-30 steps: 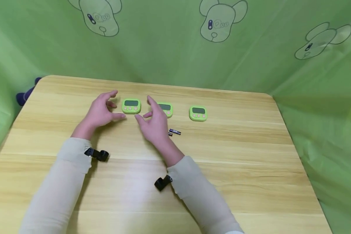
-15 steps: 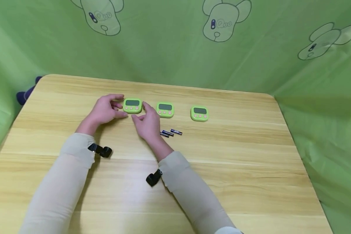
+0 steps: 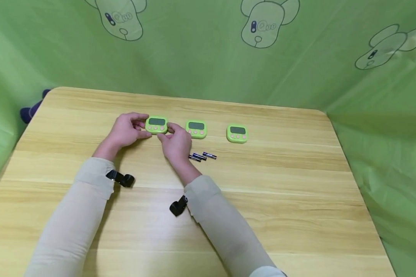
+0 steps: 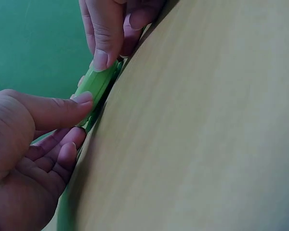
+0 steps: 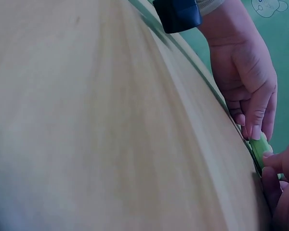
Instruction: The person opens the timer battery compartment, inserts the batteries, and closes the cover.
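A green digital timer (image 3: 156, 125) with a grey display and pink buttons lies face up near the table's back edge, leftmost of three alike. My left hand (image 3: 126, 130) grips its left side, and my right hand (image 3: 176, 145) pinches its lower right corner. In the left wrist view, the left thumb (image 4: 62, 109) presses the rim of the timer (image 4: 97, 85), while the right hand (image 4: 106, 29) holds the other end. The right wrist view also has the timer (image 5: 260, 148) between both hands; its underside is hidden.
Two similar green timers stand to the right, a middle timer (image 3: 196, 129) and a right timer (image 3: 237, 133). Small dark batteries (image 3: 199, 156) lie just right of my right hand. Green patterned cloth (image 3: 194, 65) hangs behind the wooden table (image 3: 280, 200).
Both hands have closed in on the left timer from either side and taken hold of it. The right hand moved left, uncovering the middle timer and more batteries.
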`<control>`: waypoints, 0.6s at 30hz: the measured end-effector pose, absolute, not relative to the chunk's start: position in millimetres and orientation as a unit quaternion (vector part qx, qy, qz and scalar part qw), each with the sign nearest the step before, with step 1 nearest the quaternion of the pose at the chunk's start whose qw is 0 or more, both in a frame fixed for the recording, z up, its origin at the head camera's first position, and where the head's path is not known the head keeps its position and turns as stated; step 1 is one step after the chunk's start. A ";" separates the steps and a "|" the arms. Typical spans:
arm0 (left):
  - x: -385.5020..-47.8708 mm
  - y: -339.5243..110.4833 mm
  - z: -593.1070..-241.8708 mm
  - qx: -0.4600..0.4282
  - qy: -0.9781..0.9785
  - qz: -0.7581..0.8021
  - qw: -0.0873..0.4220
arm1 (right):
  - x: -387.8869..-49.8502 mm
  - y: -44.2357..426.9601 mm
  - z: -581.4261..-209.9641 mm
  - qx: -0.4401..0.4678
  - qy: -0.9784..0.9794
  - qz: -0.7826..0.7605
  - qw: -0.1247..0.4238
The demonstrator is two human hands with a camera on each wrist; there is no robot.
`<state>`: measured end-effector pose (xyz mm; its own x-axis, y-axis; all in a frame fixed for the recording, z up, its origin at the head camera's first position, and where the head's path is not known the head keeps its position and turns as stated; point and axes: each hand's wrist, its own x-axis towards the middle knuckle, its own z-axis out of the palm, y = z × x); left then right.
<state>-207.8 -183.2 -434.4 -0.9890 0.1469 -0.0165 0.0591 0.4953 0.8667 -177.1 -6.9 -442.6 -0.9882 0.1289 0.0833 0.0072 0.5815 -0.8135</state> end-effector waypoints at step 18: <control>-171.2 -182.5 -435.6 -0.035 0.725 0.687 0.047 | -159.1 -9.0 -437.3 -0.023 -0.805 0.586 0.087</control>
<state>-171.2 -182.5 -435.6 -0.9932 0.0128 -0.1160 -0.1151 0.0542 0.9919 -159.1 -9.0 -437.3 -0.9836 0.1397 0.1136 -0.0653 0.3113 -0.9481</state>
